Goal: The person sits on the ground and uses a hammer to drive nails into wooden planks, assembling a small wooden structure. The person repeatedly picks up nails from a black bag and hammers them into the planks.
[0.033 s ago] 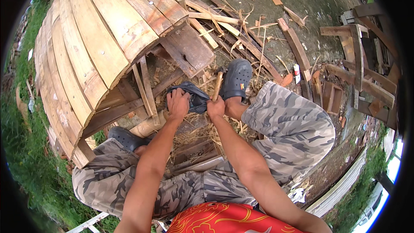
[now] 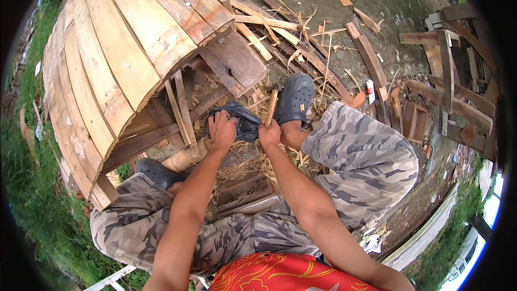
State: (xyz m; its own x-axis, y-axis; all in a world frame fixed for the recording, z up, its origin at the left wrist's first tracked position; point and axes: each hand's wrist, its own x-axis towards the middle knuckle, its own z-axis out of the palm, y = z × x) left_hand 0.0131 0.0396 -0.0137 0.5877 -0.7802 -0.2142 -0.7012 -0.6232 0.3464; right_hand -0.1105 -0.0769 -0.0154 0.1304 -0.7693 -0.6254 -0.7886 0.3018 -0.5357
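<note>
A crumpled black plastic bag (image 2: 246,122) lies between my feet on ground strewn with wood shavings. My left hand (image 2: 222,131) is at the bag's left part, its fingers bent into the plastic and their tips partly hidden. My right hand (image 2: 270,133) is closed round the wooden handle of a hammer (image 2: 273,106), close against the bag's right side. The hammer points away from me, its dark head beside my right shoe (image 2: 294,98).
A curved structure of nailed wooden slats (image 2: 116,48) rises at the left, with a brown board (image 2: 237,62) jutting from it. Loose wood strips (image 2: 301,48) lie ahead. A small white-and-red tube (image 2: 370,91) and stacked timber frames (image 2: 449,70) are at the right.
</note>
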